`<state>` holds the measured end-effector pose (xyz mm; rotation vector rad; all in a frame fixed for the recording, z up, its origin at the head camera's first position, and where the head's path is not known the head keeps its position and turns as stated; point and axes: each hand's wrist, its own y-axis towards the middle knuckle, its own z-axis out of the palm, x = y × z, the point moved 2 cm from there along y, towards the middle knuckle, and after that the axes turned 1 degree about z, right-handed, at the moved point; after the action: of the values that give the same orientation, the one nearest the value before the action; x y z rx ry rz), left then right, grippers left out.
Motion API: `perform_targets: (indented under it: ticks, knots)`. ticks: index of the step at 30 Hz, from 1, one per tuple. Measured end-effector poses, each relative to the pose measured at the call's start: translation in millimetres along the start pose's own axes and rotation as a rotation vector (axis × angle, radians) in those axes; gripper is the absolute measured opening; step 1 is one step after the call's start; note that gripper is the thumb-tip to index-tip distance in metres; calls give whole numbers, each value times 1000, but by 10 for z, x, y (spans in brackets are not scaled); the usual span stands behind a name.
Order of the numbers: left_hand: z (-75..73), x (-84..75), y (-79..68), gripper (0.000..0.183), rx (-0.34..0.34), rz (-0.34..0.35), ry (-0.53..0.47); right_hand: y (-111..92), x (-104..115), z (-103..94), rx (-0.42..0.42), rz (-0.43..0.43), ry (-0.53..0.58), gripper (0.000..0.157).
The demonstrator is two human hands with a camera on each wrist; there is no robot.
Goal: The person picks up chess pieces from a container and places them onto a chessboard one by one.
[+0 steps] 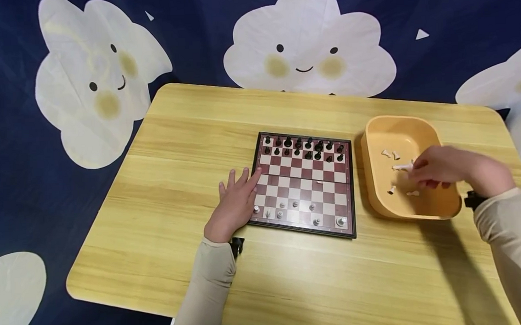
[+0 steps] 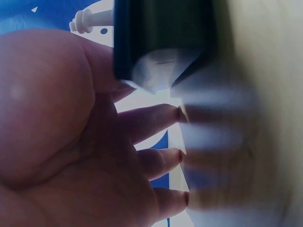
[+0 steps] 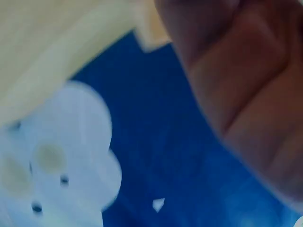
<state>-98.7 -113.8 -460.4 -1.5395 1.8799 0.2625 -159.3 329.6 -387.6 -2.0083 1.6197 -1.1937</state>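
Observation:
A folding chessboard [image 1: 302,182] lies flat on the table, with two rows of black chess pieces [image 1: 308,143] along its far side. Several white chess pieces [image 1: 295,203] stand on the near side. My left hand [image 1: 233,205] rests at the board's left edge, fingers spread and the index fingertip on the rim; its wrist view shows the fingertips against the tabletop. My right hand [image 1: 439,167] reaches into an orange bin [image 1: 367,172], blurred, with fingers bent downward. A white chess piece [image 1: 401,167] overlaps its fingertips; I cannot tell whether they pinch it.
More loose white pieces [image 1: 391,190] lie on the bin's floor. The bin stands just right of the board on a wooden table [image 1: 166,195] with rounded corners. Behind the table hangs a dark blue cloth with smiling clouds [image 1: 308,49].

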Motion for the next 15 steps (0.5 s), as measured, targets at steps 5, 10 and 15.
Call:
perform_targets:
  ticks: [5, 10, 15]
  knots:
    - [-12, 18, -5, 54, 2, -5, -1, -9, 128, 373, 195, -123, 34, 28]
    - [-12, 23, -6, 54, -1, -10, 5, 3, 154, 542, 52, -131, -216, 30]
    - [-2, 30, 5, 55, 3, -8, 14, 15, 166, 613, -14, -127, -257, 37]
